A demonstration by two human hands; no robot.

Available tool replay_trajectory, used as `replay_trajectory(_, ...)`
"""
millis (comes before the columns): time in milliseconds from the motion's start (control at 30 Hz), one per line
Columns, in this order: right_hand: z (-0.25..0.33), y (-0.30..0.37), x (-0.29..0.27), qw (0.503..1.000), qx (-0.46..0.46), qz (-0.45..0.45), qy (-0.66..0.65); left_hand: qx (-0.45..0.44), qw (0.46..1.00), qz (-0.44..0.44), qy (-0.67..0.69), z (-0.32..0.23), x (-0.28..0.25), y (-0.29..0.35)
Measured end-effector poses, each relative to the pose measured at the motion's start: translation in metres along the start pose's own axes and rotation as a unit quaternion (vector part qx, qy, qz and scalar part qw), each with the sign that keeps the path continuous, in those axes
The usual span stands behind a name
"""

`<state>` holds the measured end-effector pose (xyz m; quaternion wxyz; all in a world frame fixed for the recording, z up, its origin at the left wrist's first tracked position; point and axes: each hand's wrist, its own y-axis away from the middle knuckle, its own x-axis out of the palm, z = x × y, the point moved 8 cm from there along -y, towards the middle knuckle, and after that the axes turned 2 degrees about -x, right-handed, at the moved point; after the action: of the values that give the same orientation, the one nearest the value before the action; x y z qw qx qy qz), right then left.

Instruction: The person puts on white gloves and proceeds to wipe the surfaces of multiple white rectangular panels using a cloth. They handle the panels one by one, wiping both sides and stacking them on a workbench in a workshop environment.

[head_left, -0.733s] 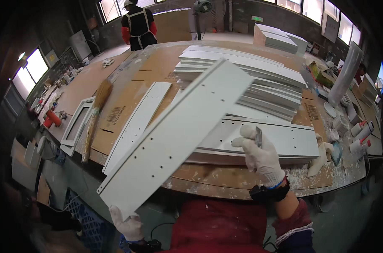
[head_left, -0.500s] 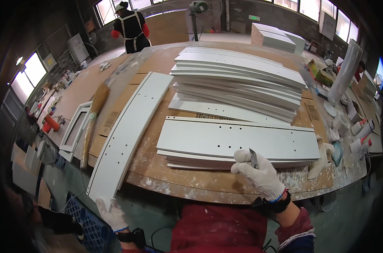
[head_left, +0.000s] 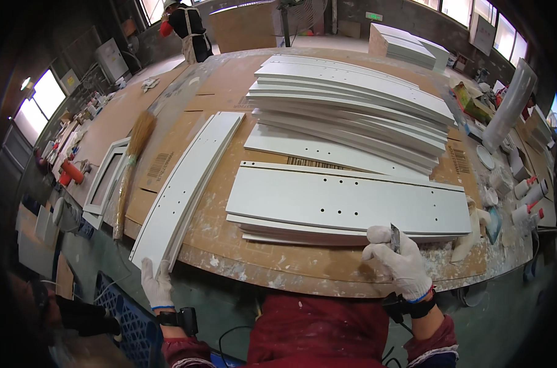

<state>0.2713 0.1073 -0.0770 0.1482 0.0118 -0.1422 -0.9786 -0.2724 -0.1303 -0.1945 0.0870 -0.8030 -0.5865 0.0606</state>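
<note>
My left hand (head_left: pixel 157 283), in a white knit glove, grips the near end of a long white drilled panel (head_left: pixel 181 184) at the left of the table. That panel lies slantwise, its near end past the table's edge, and a second white edge shows along its right side. In my gloved right hand (head_left: pixel 404 264) is a small metal scraper (head_left: pixel 395 237), blade pointing up; its handle is hidden by the fingers. Just beyond this hand lies a low stack of white panels (head_left: pixel 352 199), the top one with several dark holes and a groove along its far edge.
A taller pile of white panels (head_left: pixel 352 110) stands behind. A straw brush (head_left: pixel 137 144) and a white frame (head_left: pixel 110 178) lie left. Bottles (head_left: pixel 529 211), a lid (head_left: pixel 483 157) and a clear roll (head_left: pixel 510 104) crowd the right. A person (head_left: pixel 189 30) stands far off.
My left hand has moved forward with the panel's near end, and the panel has tilted so its right edge shows. My right hand has shifted right with the scraper. The distant person has turned.
</note>
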Motion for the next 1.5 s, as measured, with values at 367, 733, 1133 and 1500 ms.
replay_trajectory(367, 0.014, 0.01, -0.047, 0.993, -0.055, -0.109, 0.013, -0.157, 0.829, 0.139, -0.518, -0.093, 0.042, 0.0)
replay_trajectory(733, 0.0, 0.022, -0.265, 0.856, -0.097, -0.287, 0.419, 0.098, 0.887, 0.391, -0.223, -0.152, 0.258, 0.103)
replay_trajectory(1133, -0.037, 0.0, -0.295, 0.879, -0.172, -0.25, 0.367, 0.029, 0.927, 0.314, -0.205, -0.14, 0.242, 0.116)
replay_trajectory(1500, -0.03, -0.008, -0.271, 0.906, -0.152, -0.318, 0.235, -0.054, 0.937, 0.341, -0.061, -0.134, 0.211, 0.14)
